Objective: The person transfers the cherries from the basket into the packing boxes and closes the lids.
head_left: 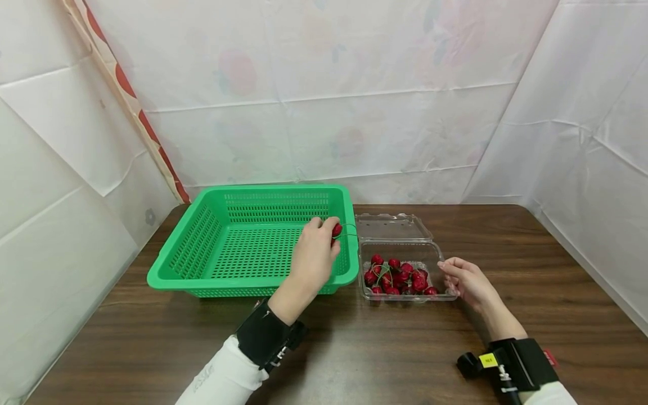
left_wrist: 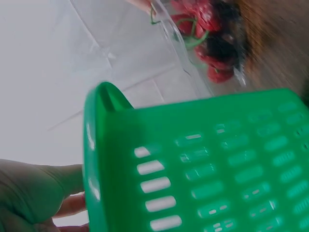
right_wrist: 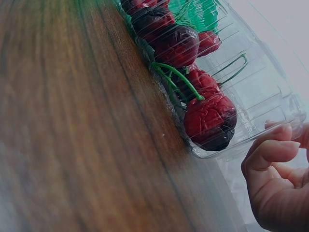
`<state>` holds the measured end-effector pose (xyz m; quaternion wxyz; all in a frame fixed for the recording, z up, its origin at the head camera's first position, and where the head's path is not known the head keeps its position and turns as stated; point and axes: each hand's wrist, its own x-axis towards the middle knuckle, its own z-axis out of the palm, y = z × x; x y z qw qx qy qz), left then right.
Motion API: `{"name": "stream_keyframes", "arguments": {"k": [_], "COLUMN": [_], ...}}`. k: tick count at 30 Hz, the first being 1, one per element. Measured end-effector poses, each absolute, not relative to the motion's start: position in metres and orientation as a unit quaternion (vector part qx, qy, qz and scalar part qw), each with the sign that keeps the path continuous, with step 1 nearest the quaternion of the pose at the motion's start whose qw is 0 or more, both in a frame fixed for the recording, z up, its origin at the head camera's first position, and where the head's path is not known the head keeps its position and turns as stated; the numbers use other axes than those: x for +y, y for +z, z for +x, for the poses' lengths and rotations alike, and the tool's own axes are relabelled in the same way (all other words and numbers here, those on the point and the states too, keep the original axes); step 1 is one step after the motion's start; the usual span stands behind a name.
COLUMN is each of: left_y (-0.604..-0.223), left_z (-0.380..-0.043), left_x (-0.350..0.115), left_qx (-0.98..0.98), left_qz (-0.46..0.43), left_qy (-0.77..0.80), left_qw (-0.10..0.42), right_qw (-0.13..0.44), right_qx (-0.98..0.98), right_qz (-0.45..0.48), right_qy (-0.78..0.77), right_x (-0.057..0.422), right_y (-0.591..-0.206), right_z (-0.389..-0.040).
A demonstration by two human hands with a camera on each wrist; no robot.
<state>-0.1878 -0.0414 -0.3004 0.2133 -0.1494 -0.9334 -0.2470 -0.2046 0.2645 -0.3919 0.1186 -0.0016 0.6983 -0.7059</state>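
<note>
My left hand [head_left: 315, 253] is over the right end of a green plastic basket [head_left: 243, 253]. It holds a red cherry [head_left: 337, 229] by the fingertips, and thin green stems stick out to the right across the basket rim. Right of the basket stands a clear plastic box [head_left: 402, 242] with its lid folded back, holding several cherries [head_left: 405, 275] with stems. With thumb and fingers my right hand [head_left: 468, 281] pinches the box's right rim. The right wrist view shows dark red, wrinkled-looking cherries [right_wrist: 211, 121] behind the clear wall. In the left wrist view the basket wall hides the left fingertips.
Both containers stand side by side on a dark wooden table [head_left: 364, 349]. White patterned sheeting [head_left: 324, 112] closes off the back and both sides. The box's flat lid [head_left: 392, 226] lies open behind it, near the table's far edge.
</note>
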Motion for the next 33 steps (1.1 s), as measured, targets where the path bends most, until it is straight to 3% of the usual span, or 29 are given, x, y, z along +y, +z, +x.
{"name": "stream_keyframes", "arguments": {"k": [17, 33], "left_y": [-0.302, -0.307], "left_z": [-0.175, -0.17], "left_x": [-0.012, 0.023], "left_qx": [-0.914, -0.93], "left_qz": [-0.206, -0.228], "left_qy": [-0.234, -0.192], "left_qw": [0.259, 0.217], "right_qw": [0.117, 0.117], "right_qx": [0.698, 0.697], "right_qz": [-0.011, -0.013], "right_qy": [-0.706, -0.707], "right_x": [0.265, 0.266], "right_y": [-0.394, -0.394], "right_z": [-0.205, -0.206]}}
